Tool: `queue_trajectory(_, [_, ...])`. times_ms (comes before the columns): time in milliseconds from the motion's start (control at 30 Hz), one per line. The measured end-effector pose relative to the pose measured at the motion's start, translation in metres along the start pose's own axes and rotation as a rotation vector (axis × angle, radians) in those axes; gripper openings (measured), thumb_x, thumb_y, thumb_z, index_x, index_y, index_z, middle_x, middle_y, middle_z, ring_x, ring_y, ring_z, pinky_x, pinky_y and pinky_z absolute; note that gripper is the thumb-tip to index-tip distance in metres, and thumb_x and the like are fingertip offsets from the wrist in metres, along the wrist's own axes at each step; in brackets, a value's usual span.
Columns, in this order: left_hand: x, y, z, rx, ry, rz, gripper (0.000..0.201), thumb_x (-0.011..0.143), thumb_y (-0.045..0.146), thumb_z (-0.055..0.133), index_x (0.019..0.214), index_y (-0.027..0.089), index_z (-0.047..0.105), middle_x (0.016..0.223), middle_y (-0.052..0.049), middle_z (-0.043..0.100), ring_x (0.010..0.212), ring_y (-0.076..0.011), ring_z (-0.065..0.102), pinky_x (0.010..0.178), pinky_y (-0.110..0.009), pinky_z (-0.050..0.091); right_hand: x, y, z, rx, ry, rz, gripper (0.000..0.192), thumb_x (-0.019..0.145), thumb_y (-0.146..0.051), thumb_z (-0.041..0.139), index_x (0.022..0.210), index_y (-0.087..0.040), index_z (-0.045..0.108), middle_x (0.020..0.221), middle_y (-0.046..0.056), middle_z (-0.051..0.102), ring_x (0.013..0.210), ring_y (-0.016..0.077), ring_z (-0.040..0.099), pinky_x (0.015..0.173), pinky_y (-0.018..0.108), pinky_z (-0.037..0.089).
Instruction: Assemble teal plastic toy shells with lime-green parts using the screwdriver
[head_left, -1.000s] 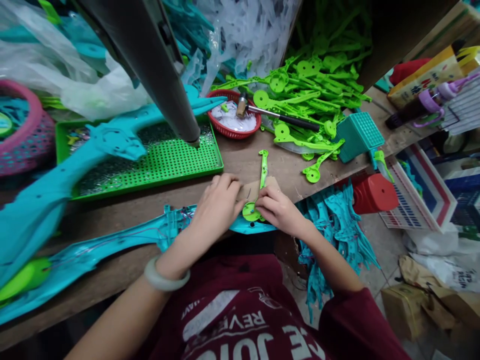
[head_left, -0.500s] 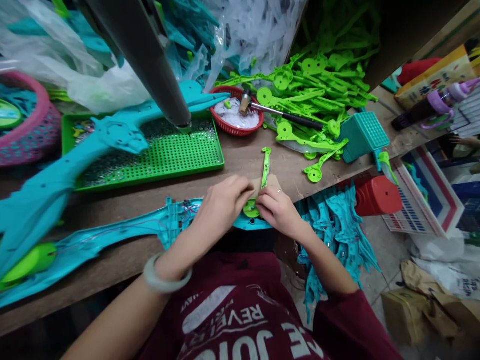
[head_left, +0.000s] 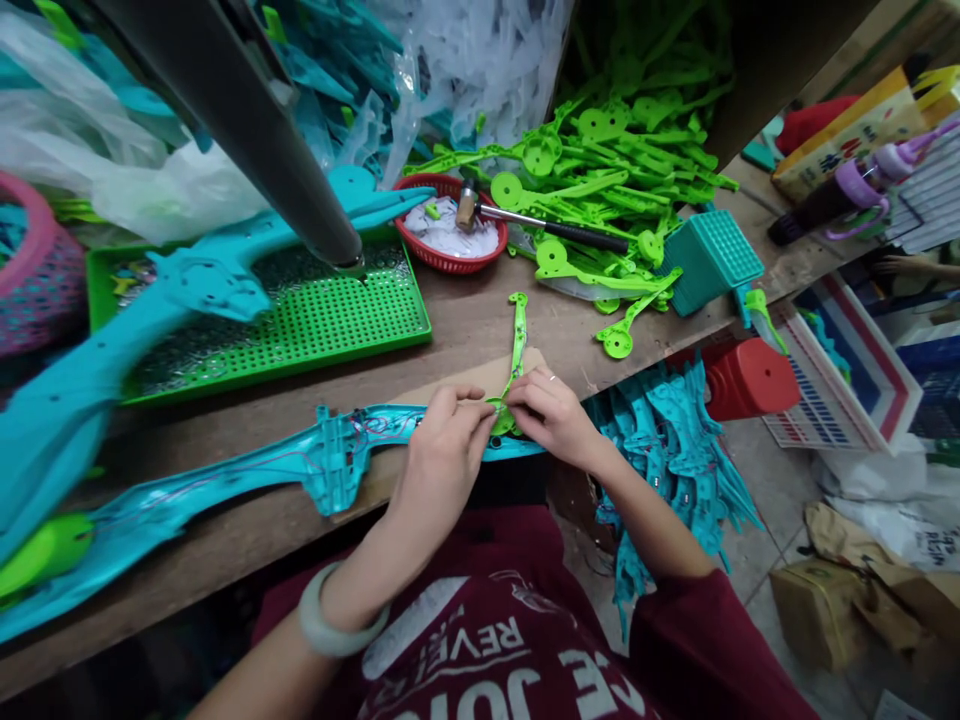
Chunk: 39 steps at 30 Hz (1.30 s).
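Note:
A bright green plastic arm point(head_left: 518, 335) with a round disc end lies across a long turquoise plastic shell point(head_left: 262, 468), which has thin wires inside. My left hand point(head_left: 446, 450) is closed, thumb and fingertips together at the disc's left side; whatever they pinch is too small to make out. My right hand point(head_left: 553, 415) is closed too, its fingertips pinching the green arm just above the disc. Part of the shell is hidden under both hands. Brown cardboard point(head_left: 469, 375) shows beneath the work.
A green perforated tray point(head_left: 352, 350) of small metal bits is at left, under another turquoise shell point(head_left: 112, 350) and a dark pole-like tool point(head_left: 300, 180). A hammer point(head_left: 555, 225) rests on a red basket point(head_left: 450, 262). Green parts point(head_left: 637, 170) are piled behind; turquoise parts point(head_left: 660, 440) hang at right.
My left hand has drawn back slightly left and down, uncovering more of the green disc and the wired shell. My right hand stays at the green arm. The view has shifted slightly.

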<state>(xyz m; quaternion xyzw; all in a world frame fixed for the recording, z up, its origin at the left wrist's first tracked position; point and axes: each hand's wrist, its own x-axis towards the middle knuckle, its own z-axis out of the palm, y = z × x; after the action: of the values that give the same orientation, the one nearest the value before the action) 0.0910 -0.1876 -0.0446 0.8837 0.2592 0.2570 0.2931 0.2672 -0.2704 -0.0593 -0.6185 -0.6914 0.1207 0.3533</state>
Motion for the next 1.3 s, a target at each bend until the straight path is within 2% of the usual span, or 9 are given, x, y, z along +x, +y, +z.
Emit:
queue_trajectory(167, [0.003,0.004,0.008,0.051,0.002,0.009,0.016,0.1,0.016,0.047,0.095,0.017,0.062,0.107,-0.01,0.06,0.093,-0.0203,0.064,0.079,-0.034,0.054,-0.001,0.004,0.0,0.059,0.078,-0.028,0.012,0.096,-0.015,0.052,0.089,-0.02,0.06,0.087,0.006,0.067,0.086,0.0184,0.058,0.08,0.034,0.05])
queue_trajectory(333, [0.004,0.008,0.01,0.167,-0.073,0.016,0.017,0.1,0.019,0.046,0.096,0.016,0.063,0.108,-0.012,0.061,0.097,-0.0248,0.062,0.076,-0.038,0.051,-0.003,0.006,-0.001,0.096,0.049,0.044,0.011,0.094,-0.015,0.053,0.086,-0.02,0.059,0.083,0.004,0.066,0.083,0.0177,0.058,0.079,0.033,0.049])
queue_trajectory(567, [0.005,0.007,0.012,0.123,-0.078,0.038,0.017,0.101,0.019,0.047,0.097,0.016,0.062,0.107,-0.012,0.06,0.093,-0.0233,0.061,0.077,-0.038,0.053,-0.005,0.003,-0.004,0.129,0.059,0.096,0.009,0.092,-0.014,0.054,0.09,-0.02,0.06,0.084,0.004,0.066,0.082,0.0167,0.059,0.074,0.03,0.049])
queue_trajectory(733, [0.007,0.007,0.009,0.131,-0.121,0.075,0.02,0.102,0.018,0.043,0.093,0.015,0.061,0.105,-0.012,0.06,0.096,-0.0237,0.062,0.08,-0.038,0.053,-0.009,0.0,-0.01,0.115,0.09,0.071,0.011,0.09,-0.011,0.052,0.092,-0.019,0.06,0.085,0.005,0.066,0.083,0.0169,0.058,0.074,0.03,0.049])
queue_trajectory(900, [0.009,0.006,0.005,0.208,-0.189,0.117,0.023,0.104,0.02,0.04,0.095,0.016,0.061,0.107,-0.012,0.063,0.089,-0.0225,0.061,0.075,-0.036,0.051,-0.017,-0.002,-0.014,0.033,0.071,0.088,0.016,0.087,-0.008,0.048,0.094,-0.019,0.058,0.085,0.005,0.064,0.083,0.0186,0.056,0.077,0.032,0.048])
queue_trajectory(1100, [0.012,0.008,0.01,0.293,-0.139,0.201,0.015,0.1,0.015,0.049,0.093,0.014,0.062,0.107,-0.011,0.064,0.09,-0.0243,0.061,0.074,-0.035,0.051,-0.024,-0.008,-0.015,-0.007,0.097,0.158,0.017,0.085,-0.006,0.049,0.093,-0.018,0.058,0.085,0.006,0.063,0.081,0.019,0.056,0.073,0.032,0.048])
queue_trajectory(1300, [0.016,0.01,0.014,0.337,-0.138,0.257,0.01,0.096,0.013,0.055,0.093,0.013,0.064,0.107,-0.012,0.064,0.089,-0.0255,0.061,0.07,-0.036,0.051,-0.026,-0.01,-0.012,-0.047,0.089,0.167,0.012,0.087,-0.011,0.056,0.096,-0.02,0.058,0.087,0.005,0.064,0.082,0.0186,0.058,0.074,0.031,0.049])
